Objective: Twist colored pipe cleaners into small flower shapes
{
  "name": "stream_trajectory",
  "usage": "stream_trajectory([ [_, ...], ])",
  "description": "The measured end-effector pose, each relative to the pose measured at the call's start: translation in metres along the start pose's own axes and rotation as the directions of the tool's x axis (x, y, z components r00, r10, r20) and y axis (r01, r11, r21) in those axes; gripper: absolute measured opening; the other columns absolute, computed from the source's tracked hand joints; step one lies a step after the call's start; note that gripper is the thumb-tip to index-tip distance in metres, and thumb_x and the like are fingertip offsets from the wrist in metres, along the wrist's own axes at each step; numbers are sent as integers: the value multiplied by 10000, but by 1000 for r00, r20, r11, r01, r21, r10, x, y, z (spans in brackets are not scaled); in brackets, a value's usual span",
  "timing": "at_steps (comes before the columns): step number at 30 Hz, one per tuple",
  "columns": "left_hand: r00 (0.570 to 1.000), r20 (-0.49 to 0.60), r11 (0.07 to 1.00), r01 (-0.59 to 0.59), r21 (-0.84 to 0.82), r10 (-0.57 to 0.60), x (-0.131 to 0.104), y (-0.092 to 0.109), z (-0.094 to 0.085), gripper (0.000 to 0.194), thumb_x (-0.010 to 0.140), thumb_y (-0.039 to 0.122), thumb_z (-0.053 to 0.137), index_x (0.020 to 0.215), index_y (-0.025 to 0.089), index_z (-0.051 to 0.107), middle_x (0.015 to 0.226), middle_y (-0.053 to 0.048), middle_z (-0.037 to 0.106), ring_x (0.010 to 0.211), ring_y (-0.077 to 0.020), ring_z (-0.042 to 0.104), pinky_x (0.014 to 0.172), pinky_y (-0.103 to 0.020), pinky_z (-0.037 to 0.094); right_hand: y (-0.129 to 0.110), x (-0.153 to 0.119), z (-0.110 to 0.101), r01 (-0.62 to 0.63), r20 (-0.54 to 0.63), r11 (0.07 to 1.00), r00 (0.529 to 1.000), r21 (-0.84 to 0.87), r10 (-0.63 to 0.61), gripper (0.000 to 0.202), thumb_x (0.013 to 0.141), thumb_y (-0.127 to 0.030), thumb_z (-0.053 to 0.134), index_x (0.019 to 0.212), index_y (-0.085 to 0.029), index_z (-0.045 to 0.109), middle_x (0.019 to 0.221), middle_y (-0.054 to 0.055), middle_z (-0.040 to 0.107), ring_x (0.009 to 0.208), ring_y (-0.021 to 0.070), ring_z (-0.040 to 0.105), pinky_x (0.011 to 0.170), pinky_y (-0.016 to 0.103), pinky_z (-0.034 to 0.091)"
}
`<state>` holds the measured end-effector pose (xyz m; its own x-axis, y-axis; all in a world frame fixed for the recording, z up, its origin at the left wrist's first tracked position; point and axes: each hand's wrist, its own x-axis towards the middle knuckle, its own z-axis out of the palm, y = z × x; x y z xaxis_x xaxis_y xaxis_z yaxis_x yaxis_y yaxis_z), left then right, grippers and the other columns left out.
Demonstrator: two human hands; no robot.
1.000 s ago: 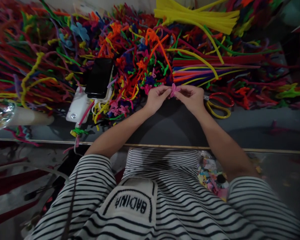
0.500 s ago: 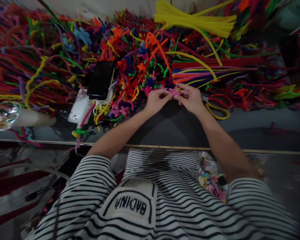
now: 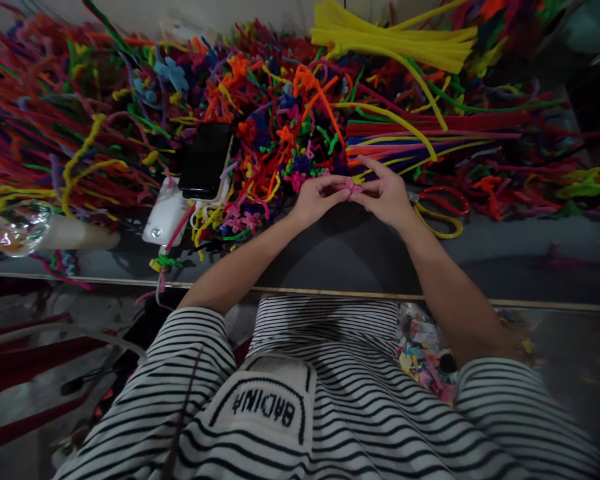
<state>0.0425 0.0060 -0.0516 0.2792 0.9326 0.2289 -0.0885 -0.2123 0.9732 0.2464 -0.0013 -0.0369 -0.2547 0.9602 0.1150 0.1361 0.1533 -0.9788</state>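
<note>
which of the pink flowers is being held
The pink flower between the fingertips of the left hand and right hand; other pink flowers, such as those near the black phone, lie in the pile, out of both hands.

Dark capital letters (image 3: 263, 405) stand on the pale patch (image 3: 280, 369) at the front of the person's striped top (image 3: 380, 407). Upside down to the head camera, they seem to read "BADINA", though the middle ones are hard to settle. The white device (image 3: 164, 210) carries a round mark (image 3: 156, 233), too small to make out.
</note>
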Motion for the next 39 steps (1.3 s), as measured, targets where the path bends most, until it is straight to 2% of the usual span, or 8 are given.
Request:
stream_trajectory([
  [6,999,-16,971,-38,237,43,-2,3,0,354,884,525,783,830,176,766,735,-16,730,686,-112,630,693,-250,503,1,-2,5,-1,-66,999,998,-44,-2,952,671,-518,951,1514,-271,584,947,39,827,615,165,702,548,313,629],
  [11,993,-63,953,-77,294,100,-1,4,-1,258,923,433,725,870,181,718,807,-23,715,742,-128,616,728,-260,484,7,-1,13,-20,-41,1000,999,-23,19,910,709,-517,908,1509,-250,566,886,11,810,553,150,691,425,245,537],
  [14,993,-47,944,-89,318,110,-1,5,0,211,937,392,690,898,185,704,842,-31,719,769,-139,624,759,-270,492,5,-2,13,9,-58,999,998,-48,-12,851,763,-536,871,1514,-276,567,888,4,812,556,148,679,487,271,583],
  [18,990,-68,916,-88,391,124,-2,7,2,190,900,371,715,868,184,697,808,-35,705,735,-148,606,707,-277,474,-9,-10,16,107,-123,970,983,-220,-136,877,756,-421,878,1555,-297,537,851,-13,809,676,185,721,728,330,665],
  [22,991,-78,919,-70,388,109,-5,8,3,251,861,424,769,849,187,686,772,-29,690,687,-147,584,662,-281,455,-18,-20,23,129,-146,941,972,-313,-182,828,793,-367,825,1562,-307,523,859,-12,803,698,200,723,805,363,662],
  [31,984,-116,902,-74,424,135,-6,9,3,295,865,475,820,857,206,699,810,-37,701,767,-183,636,785,-332,516,-14,-18,21,108,-166,965,975,-238,-150,866,796,-441,840,1580,-293,503,897,14,812,782,228,761,854,407,665],
  [36,979,-132,918,-95,386,156,-8,11,5,334,887,504,809,850,190,702,812,-37,708,761,-167,638,757,-306,501,-24,-26,25,147,-105,965,979,-217,-173,665,814,-520,835,1417,-316,642,868,5,805,745,225,761,809,434,677],
  [39,980,-147,964,-93,250,133,-5,8,5,449,939,623,716,821,192,668,765,-22,682,708,-134,614,699,-278,484,-24,-24,18,176,-186,954,957,-245,-224,534,846,-609,797,1278,-306,715,914,35,803,793,234,766,778,431,670],
])
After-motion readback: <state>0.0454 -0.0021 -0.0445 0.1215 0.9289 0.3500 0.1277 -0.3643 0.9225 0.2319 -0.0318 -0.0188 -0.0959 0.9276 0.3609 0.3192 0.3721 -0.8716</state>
